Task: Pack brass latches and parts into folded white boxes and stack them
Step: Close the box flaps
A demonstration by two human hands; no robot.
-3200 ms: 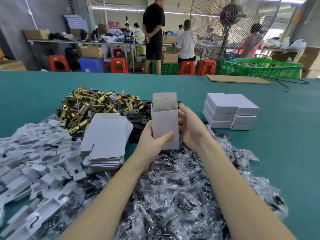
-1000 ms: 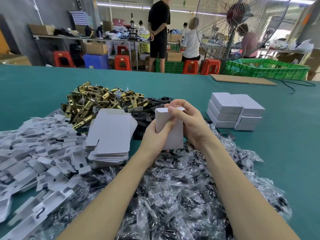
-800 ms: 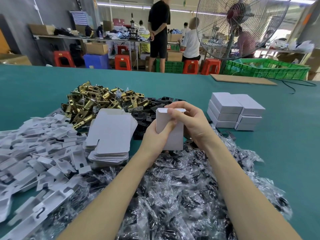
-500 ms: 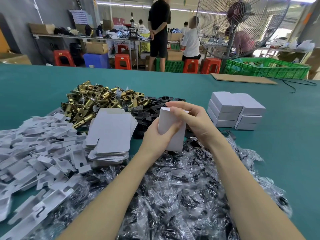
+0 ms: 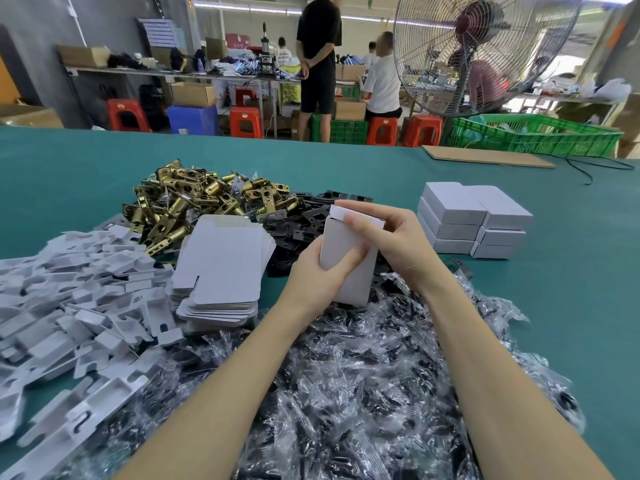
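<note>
I hold a white box [image 5: 353,271] upright above the table's middle. My left hand [image 5: 317,275] grips its lower left side, thumb across the front. My right hand [image 5: 391,242] curls round its top right, fingers pressing the top flap [image 5: 349,213] down. A pile of brass latches [image 5: 194,204] lies behind to the left, with black plates [image 5: 301,220] beside it. Flat white box blanks [image 5: 223,268] are stacked left of my hands. Closed white boxes [image 5: 471,220] stand stacked at the right.
White plastic inserts [image 5: 69,299] cover the left of the green table [image 5: 571,306]. Clear bags of dark parts [image 5: 363,393] spread under my forearms. A large fan [image 5: 481,50], a green crate [image 5: 533,136] and several people stand beyond the far edge.
The box's top flap, standing open 3.2 s ago, is now folded down under my right fingers. The box has tilted slightly and stays between both hands.
</note>
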